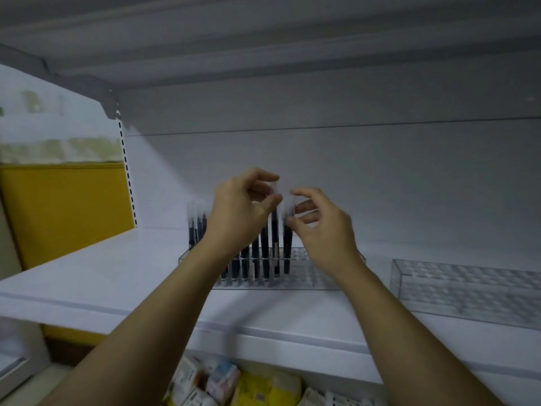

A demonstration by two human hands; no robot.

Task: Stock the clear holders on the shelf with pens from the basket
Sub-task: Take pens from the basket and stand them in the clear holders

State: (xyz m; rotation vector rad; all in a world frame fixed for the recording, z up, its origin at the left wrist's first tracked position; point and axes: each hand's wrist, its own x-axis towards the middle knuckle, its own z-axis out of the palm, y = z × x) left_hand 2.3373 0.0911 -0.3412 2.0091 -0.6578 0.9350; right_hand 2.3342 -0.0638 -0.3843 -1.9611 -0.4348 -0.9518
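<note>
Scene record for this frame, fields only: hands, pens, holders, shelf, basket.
left hand: pinches the top of a pen standing in the left holder
right hand: pinches the top of a second pen beside it
left holder: clear, left part filled with upright dark pens, right holes free
right holder: clear, no pens in it
shelf: white, carries both holders
basket: not in view
</note>
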